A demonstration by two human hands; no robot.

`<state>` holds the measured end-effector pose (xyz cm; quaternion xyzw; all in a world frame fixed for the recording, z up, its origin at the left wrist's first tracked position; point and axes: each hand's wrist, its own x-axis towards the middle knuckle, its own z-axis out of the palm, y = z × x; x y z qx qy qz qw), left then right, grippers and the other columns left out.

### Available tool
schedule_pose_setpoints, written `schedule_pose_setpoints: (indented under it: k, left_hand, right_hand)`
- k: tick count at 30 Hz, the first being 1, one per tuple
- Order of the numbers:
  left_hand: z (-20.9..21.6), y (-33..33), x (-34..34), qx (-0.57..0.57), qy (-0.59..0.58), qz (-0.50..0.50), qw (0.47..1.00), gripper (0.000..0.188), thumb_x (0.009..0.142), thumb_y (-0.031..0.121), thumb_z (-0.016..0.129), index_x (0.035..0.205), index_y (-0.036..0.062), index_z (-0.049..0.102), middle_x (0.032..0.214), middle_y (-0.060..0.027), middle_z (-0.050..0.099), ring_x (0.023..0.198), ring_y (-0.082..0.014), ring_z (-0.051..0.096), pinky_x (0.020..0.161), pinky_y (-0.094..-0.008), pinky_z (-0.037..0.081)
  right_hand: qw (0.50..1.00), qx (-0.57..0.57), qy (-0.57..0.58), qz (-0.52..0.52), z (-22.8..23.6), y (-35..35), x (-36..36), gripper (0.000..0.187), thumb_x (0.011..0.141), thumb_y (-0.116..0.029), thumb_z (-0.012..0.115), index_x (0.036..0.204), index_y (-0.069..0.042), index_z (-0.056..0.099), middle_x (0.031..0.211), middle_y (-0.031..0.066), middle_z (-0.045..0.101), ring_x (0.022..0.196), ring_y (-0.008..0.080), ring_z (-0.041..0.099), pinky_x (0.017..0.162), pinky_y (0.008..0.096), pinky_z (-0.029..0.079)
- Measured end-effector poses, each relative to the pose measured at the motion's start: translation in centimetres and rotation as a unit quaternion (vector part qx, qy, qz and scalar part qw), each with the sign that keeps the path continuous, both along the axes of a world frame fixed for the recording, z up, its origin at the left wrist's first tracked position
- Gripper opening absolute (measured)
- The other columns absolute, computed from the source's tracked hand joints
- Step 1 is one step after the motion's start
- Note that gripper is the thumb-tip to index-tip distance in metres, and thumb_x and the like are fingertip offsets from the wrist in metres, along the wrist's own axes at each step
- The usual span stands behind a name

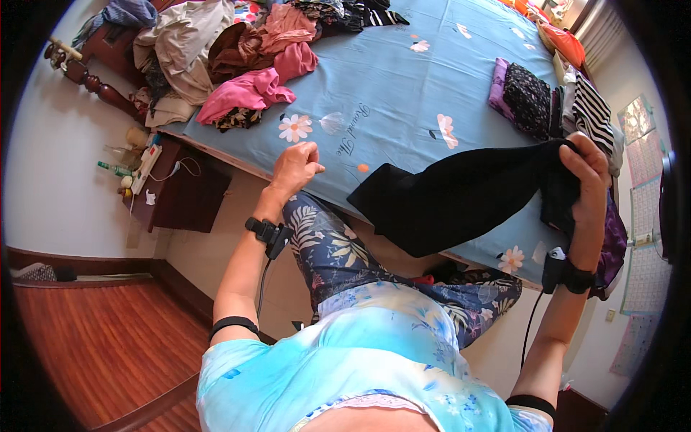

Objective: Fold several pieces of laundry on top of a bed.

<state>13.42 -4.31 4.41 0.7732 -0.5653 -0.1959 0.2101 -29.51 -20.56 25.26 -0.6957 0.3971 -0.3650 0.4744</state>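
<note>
My right hand (589, 169) grips one end of a black garment (461, 191), over the right side of the bed's near edge. The cloth stretches leftward from it, and its free end hangs past the edge in front of my legs. What kind of garment it is cannot be made out. My left hand (295, 167) is raised by the bed's near edge, left of the cloth and apart from it. Its fingers are curled closed, with nothing showing in them. The blue flowered bed sheet (381, 93) spreads beneath and beyond both hands.
A pink garment (245, 93) lies in a loose heap of clothes at the far left. Folded clothes, including a dark flowered one (529, 101), are stacked at the right. A dark red bedside cabinet (188, 191) stands left of the bed, with a power strip (146, 167) on top.
</note>
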Motion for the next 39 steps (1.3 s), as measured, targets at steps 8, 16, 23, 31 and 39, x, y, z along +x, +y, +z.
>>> schedule_pose_setpoints:
  k: [8, 16, 23, 31, 39]
  left_hand:
    - [-6.0, -3.9, -9.3, -0.152, 0.097, -0.161, 0.97, 0.081, 0.058, 0.023, 0.083, 0.13, 0.0048, 0.05, 0.124, -0.0158, 0.056, 0.112, -0.0311, 0.054, 0.096, -0.0386, 0.043]
    - [-8.0, -6.0, -11.1, -0.01, 0.132, -0.167, 0.977, 0.04, 0.066, 0.019, 0.078, 0.103, 0.0099, 0.066, 0.102, -0.014, 0.066, 0.099, -0.0315, 0.061, 0.087, -0.0399, 0.046]
    - [8.0, -6.9, 0.6, -0.407, -0.037, 0.069, 0.91, 0.016, 0.071, 0.005, 0.068, 0.084, 0.0036, 0.059, 0.077, -0.0158, 0.062, 0.072, -0.0331, 0.061, 0.066, -0.0392, 0.047]
    - [4.8, 0.8, 2.6, -0.28, -0.12, 0.073, 0.95, 0.03, 0.07, 0.003, 0.071, 0.094, 0.005, 0.054, 0.091, -0.0174, 0.063, 0.085, -0.037, 0.061, 0.073, -0.0404, 0.047]
    - [-5.9, 7.2, -3.5, 0.018, 0.055, -0.043, 0.997, 0.037, 0.059, 0.004, 0.075, 0.09, 0.0, 0.055, 0.085, -0.0179, 0.06, 0.081, -0.0343, 0.059, 0.073, -0.0383, 0.047]
  right_hand:
    - [0.998, 0.014, -0.036, 0.053, 3.3, 2.3, 3.2, 0.008, 0.083, -0.009, 0.066, 0.083, -0.004, 0.06, 0.074, -0.0063, 0.054, 0.066, 0.0022, 0.047, 0.061, 0.0178, 0.035]
    - [0.997, -0.027, -0.067, -0.04, 4.8, 1.1, -0.2, 0.014, 0.079, -0.006, 0.07, 0.092, -0.003, 0.066, 0.081, 0.0004, 0.064, 0.073, 0.0082, 0.059, 0.069, 0.0197, 0.043]
    - [0.978, -0.139, -0.027, -0.155, 3.9, -1.6, -2.8, 0.012, 0.08, -0.006, 0.068, 0.091, -0.002, 0.066, 0.083, 0.0009, 0.064, 0.076, 0.0088, 0.058, 0.073, 0.0203, 0.043]
    - [0.97, -0.131, 0.198, 0.051, -3.8, -0.5, -3.4, 0.017, 0.067, 0.005, 0.067, 0.083, 0.002, 0.064, 0.08, 0.0025, 0.06, 0.077, 0.0119, 0.056, 0.071, 0.0263, 0.045]
    - [0.903, 0.09, 0.418, 0.034, -20.2, 2.8, -8.2, 0.023, 0.062, -0.001, 0.076, 0.084, 0.002, 0.067, 0.085, 0.0162, 0.067, 0.081, 0.03, 0.065, 0.072, 0.0368, 0.05]
